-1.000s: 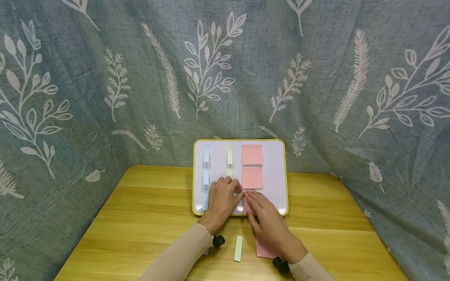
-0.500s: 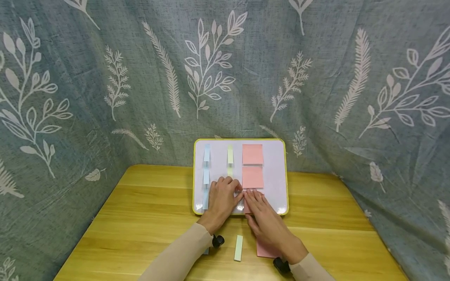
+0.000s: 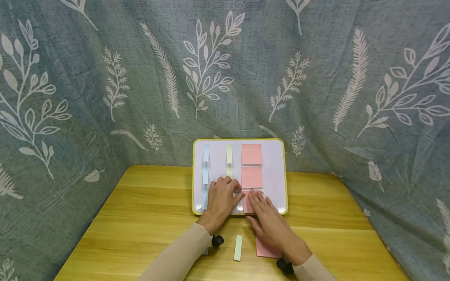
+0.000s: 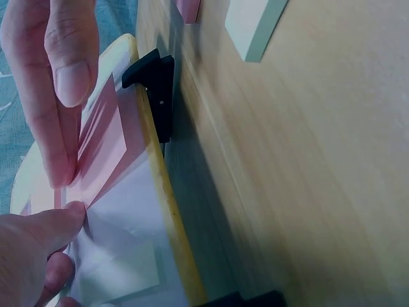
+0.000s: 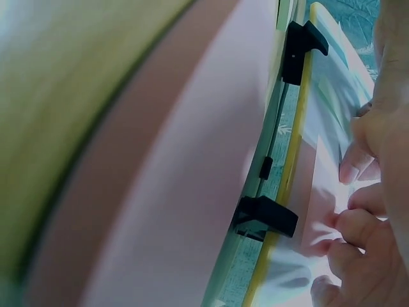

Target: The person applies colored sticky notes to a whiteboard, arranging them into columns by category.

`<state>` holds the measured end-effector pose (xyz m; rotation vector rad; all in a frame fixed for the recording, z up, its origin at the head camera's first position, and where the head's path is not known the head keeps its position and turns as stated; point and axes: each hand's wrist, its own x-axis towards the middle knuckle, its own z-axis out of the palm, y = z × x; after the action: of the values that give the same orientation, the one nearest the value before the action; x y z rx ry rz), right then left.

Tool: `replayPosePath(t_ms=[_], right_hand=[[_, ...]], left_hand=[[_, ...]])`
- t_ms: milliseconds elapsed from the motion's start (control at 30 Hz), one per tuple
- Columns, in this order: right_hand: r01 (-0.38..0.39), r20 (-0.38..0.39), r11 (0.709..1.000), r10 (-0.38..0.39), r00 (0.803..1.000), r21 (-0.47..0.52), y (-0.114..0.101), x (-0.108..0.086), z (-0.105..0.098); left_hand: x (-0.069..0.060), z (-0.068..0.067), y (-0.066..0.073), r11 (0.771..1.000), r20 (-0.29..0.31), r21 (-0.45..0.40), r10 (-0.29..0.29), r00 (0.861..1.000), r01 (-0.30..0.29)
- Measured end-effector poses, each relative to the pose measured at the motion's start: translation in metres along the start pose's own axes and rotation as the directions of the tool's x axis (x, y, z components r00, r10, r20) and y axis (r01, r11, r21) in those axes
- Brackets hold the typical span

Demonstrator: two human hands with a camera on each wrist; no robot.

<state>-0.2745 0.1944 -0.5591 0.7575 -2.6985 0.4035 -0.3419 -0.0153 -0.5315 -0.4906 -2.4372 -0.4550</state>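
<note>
A whiteboard (image 3: 275,171) with a yellow rim leans on the table. At its lower right is a pink sticky note (image 3: 247,206), whose lower part stands away from the board in the left wrist view. My left hand (image 3: 222,199) has its fingers bent, with thumb and forefinger meeting at the note's upper left corner. My right hand (image 3: 268,222) lays straight fingers across the note's upper right part. Two more pink notes (image 3: 251,154) are above it. Blue strips (image 3: 205,175) run down the board's left side, and green strips (image 3: 229,155) stand between, partly behind my left hand.
On the wooden table (image 3: 140,226) lie a pale green strip pad (image 3: 238,248) and a pink note pad (image 3: 264,249), partly under my right hand. A blue pad (image 3: 206,252) peeks out by my left wrist. Black clips (image 5: 268,216) hold the board's lower edge. A patterned curtain (image 3: 225,78) surrounds the table.
My right hand's fingers have slid slightly right across the pink note, uncovering more of its left part. The left hand stays at the corner.
</note>
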Motion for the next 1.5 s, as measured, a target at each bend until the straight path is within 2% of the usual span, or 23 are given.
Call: replayPosePath(t_ms=[300,567,833,1133,1500], right_hand=[[-0.003,-0.049,0.999,0.0,0.999,-0.048,0.006,-0.005,0.001],[-0.04,-0.022,0.998,0.039,0.999,-0.046,0.011,-0.009,-0.004],[-0.053,-0.034,0.996,0.05,0.998,-0.066,0.015,-0.013,-0.006],[-0.046,-0.054,0.996,0.042,0.998,-0.075,0.011,-0.01,-0.004],[-0.007,0.004,0.998,0.007,1.0,-0.059,0.002,-0.007,-0.003]], left_hand=[[-0.001,0.001,-0.002,1.0,0.005,-0.001,0.0,1.0,0.0],[-0.001,0.003,-0.004,1.0,0.002,0.001,-0.001,1.0,0.001],[0.0,0.0,-0.004,1.0,-0.014,0.002,0.006,1.0,-0.006],[-0.001,0.001,-0.005,1.0,-0.004,-0.008,-0.003,1.0,0.003],[-0.001,0.002,-0.003,0.999,-0.009,-0.027,0.017,1.0,-0.017]])
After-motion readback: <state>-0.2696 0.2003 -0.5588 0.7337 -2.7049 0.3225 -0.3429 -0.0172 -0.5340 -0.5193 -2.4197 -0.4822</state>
